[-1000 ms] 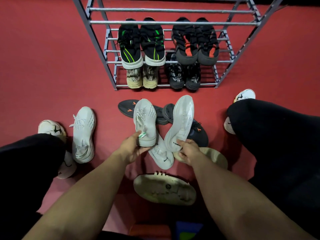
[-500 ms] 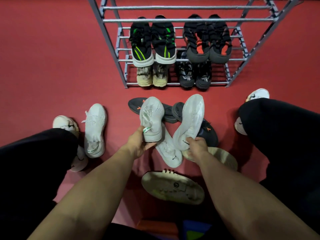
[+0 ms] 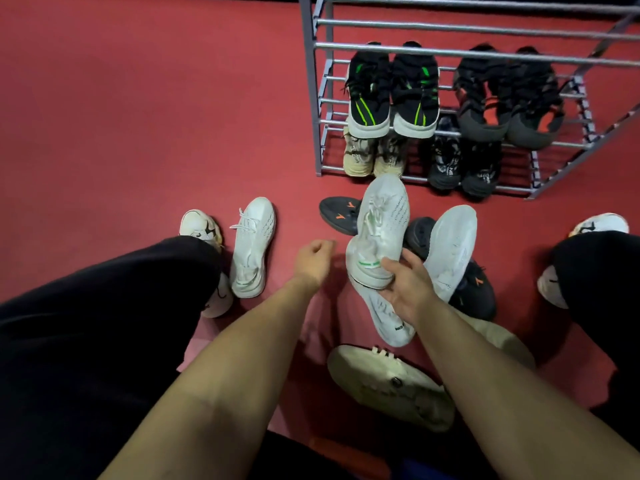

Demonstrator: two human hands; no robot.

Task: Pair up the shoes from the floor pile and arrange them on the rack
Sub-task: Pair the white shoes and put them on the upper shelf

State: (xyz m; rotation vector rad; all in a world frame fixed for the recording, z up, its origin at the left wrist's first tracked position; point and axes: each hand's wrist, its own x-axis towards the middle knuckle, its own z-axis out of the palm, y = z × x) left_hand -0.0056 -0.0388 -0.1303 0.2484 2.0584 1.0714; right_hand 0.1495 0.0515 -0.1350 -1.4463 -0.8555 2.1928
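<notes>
Four pairs racked; white shoes still being matched.
Right hand (image 3: 403, 289) is gripping a white sneaker (image 3: 379, 230); left hand (image 3: 313, 256), beside it, is curling empty.

Both forearms are bare from the elbow down, with no sleeve, watch or band on either, and the left hand (image 3: 313, 256) and right hand (image 3: 405, 289) wear no gloves or rings. The legs are in loose black trousers (image 3: 104, 306) (plain, no stripe or logo visible). On either side of the rack (image 3: 310, 98), the feet wear white trainers (image 3: 201, 226) with black markings.
</notes>
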